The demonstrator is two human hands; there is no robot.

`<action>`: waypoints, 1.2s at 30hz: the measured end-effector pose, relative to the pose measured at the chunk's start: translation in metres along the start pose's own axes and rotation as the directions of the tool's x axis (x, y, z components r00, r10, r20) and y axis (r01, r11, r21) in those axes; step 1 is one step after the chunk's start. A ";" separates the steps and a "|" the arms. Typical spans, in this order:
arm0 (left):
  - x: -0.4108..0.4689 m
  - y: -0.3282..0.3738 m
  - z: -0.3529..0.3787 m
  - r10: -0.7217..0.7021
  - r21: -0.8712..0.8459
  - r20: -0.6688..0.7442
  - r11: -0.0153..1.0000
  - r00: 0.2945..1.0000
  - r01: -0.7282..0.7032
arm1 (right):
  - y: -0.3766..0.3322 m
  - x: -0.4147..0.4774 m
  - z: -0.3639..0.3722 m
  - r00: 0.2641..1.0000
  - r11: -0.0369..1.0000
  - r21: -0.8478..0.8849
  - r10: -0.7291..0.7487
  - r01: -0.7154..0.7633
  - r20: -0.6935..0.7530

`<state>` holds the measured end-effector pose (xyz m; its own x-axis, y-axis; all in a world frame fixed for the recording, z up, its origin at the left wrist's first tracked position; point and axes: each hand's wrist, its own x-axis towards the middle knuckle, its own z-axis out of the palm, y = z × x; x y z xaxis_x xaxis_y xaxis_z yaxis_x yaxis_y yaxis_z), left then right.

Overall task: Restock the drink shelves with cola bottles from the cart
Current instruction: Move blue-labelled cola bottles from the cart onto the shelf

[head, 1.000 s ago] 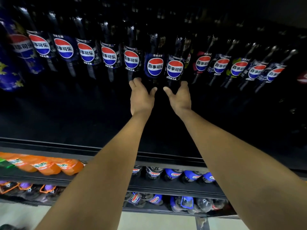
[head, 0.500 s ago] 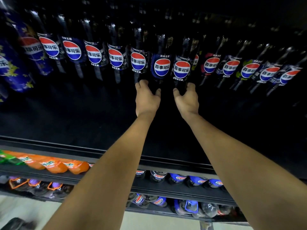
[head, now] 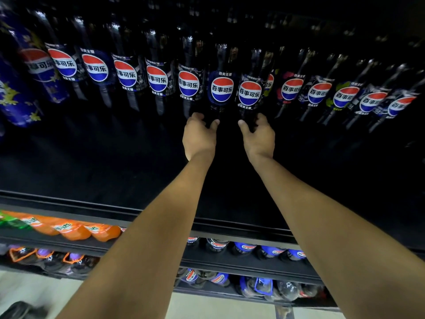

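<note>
Cola bottles [head: 156,79] labelled 百事可乐 line the back of the dark shelf [head: 115,157], well behind its front rail [head: 69,204] across open floor, where the left hand [head: 199,138] grips the base of the blue-label bottle [head: 222,93] and the right hand [head: 259,138] grips the black-label bottle [head: 249,94] just beside it.

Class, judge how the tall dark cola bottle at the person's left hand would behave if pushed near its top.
The tall dark plastic cola bottle is slim with a narrow base, so it would probably tip rather than slide. Dark to its shoulder, it seems full, so likely heavy. The left hand grips its base.
</note>
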<state>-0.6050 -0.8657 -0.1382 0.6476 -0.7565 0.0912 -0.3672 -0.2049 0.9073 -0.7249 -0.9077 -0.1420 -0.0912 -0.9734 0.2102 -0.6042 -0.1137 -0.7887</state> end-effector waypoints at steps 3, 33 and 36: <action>0.000 0.001 0.000 -0.012 0.005 0.014 1.000 1.000 0.012 | -0.001 0.000 0.000 1.000 1.000 -0.007 0.003 -0.003 -0.003; -0.066 -0.002 -0.073 0.409 0.715 0.347 0.467 0.844 -0.520 | -0.017 -0.091 -0.063 0.900 0.785 -0.443 -0.345 0.433 0.268; -0.111 -0.001 -0.099 0.400 0.726 0.393 0.418 0.828 -0.547 | -0.022 -0.134 -0.085 0.877 0.696 -0.539 -0.327 0.475 0.351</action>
<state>-0.6102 -0.7197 -0.1089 0.1266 -0.9524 0.2773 -0.9919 -0.1228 0.0311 -0.7661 -0.7576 -0.1037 0.3956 -0.8868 0.2391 -0.8903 -0.4342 -0.1373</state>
